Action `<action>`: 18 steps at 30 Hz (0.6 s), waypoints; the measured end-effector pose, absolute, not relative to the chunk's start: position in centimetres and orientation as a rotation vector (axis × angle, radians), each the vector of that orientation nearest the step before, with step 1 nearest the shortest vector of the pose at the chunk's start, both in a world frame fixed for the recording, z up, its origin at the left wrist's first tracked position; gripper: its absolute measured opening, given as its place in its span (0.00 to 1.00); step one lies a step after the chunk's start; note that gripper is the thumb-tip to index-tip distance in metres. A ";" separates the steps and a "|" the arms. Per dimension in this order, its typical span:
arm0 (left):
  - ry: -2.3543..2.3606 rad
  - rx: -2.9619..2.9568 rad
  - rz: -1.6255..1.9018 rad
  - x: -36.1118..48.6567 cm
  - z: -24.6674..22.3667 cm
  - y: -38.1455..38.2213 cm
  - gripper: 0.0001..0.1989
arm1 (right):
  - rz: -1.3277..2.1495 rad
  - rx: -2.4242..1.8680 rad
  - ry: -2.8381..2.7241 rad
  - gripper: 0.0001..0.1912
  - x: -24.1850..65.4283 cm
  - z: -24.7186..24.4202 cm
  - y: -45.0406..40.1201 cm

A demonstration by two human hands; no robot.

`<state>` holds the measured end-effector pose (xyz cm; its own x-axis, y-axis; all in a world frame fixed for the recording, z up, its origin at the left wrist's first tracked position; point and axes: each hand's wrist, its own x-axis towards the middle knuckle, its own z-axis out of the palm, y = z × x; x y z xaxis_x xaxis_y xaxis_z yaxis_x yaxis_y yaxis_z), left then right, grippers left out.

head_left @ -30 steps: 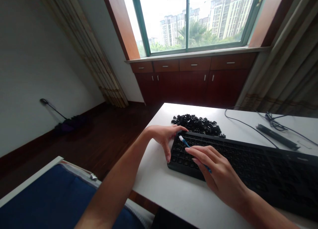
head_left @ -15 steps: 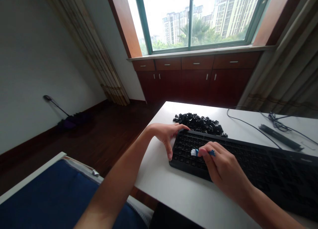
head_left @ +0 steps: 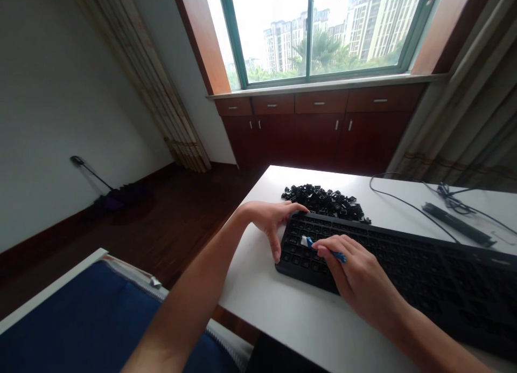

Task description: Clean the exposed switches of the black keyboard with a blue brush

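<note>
A blue toothbrush (head_left: 325,249) rests its white bristles on the left end of a black keyboard (head_left: 420,276); a heap of loose black keycaps (head_left: 325,203) lies just behind the keyboard.

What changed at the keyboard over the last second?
The right hand kept its grip on the blue toothbrush, bringing the white bristles down from the keyboard's top edge, then slightly left. The left hand stayed at the keyboard's left end; the black keycaps stayed piled.

The white surface (head_left: 278,319) carries a black keyboard (head_left: 444,276) at lower right, a heap of black keycaps (head_left: 325,202) just beyond it, and a black cable (head_left: 407,200) and slim black bar (head_left: 456,225) at right.
</note>
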<state>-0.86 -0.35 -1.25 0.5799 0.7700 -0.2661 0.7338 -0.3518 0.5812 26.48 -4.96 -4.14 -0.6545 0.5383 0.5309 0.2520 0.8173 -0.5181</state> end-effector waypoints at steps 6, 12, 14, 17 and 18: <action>1.197 2.116 0.050 -0.9 -1.1 -0.4 0.70 | 0.490 -0.664 -2.268 0.07 26.7 -3.9 -4.7; 1.181 2.150 0.045 -0.9 -1.1 -0.4 0.69 | 0.552 -0.556 -2.324 0.06 26.7 -3.8 -5.0; 1.188 2.138 0.029 -0.8 -1.1 -0.4 0.69 | 0.553 -0.541 -2.318 0.07 26.6 -3.7 -5.1; 1.204 2.124 0.019 -0.8 -1.0 -0.4 0.69 | 0.574 -0.481 -2.318 0.11 26.6 -3.7 -5.1; 1.208 2.127 0.020 -0.7 -1.1 -0.4 0.70 | 0.579 -0.454 -2.323 0.14 26.6 -3.8 -5.1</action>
<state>-0.73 -0.40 -1.06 0.5686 0.7643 -0.3042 0.7539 -0.3363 0.5643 26.59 -5.08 -3.79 -0.7007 0.4666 0.5396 0.1587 0.8394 -0.5198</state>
